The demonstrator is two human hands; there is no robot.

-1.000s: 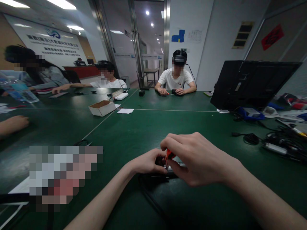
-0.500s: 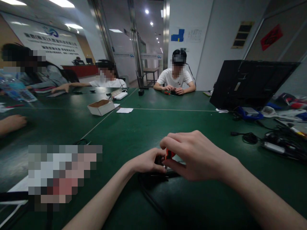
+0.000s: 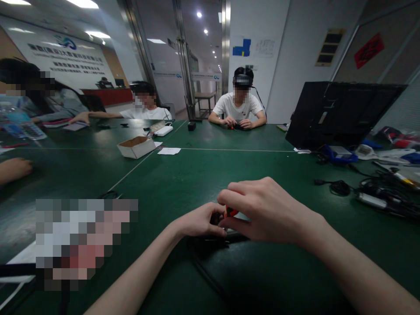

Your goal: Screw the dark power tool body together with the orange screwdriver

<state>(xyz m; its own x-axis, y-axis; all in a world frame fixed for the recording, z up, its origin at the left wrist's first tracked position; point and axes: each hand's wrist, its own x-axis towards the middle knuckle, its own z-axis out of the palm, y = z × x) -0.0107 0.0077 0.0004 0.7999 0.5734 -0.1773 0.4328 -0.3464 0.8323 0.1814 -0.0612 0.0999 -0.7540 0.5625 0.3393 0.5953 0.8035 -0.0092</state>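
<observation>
My right hand (image 3: 259,210) is closed in a pinch around the red-and-black handle of what looks like a screwdriver (image 3: 231,211). Its lower end is hidden between the fingers. Facing it, my left hand (image 3: 206,220) has its fingers curled together, touching or nearly touching the tool; what they grip is out of sight. Beneath both hands lies a dark object (image 3: 236,237), mostly covered, and a black cable (image 3: 205,273) runs from it toward the front edge.
A cardboard box (image 3: 136,148) and a white paper (image 3: 169,151) lie on the green table (image 3: 210,168). At right stand a black monitor (image 3: 341,116) and coiled cables (image 3: 339,187). Co-workers sit across and at left; one person's hand (image 3: 15,170) rests at the left edge.
The view has shifted slightly. My hands keep nearly the same pose, with the right fingers turned a little around the red-and-black handle, and less of the handle's lower part shows.
</observation>
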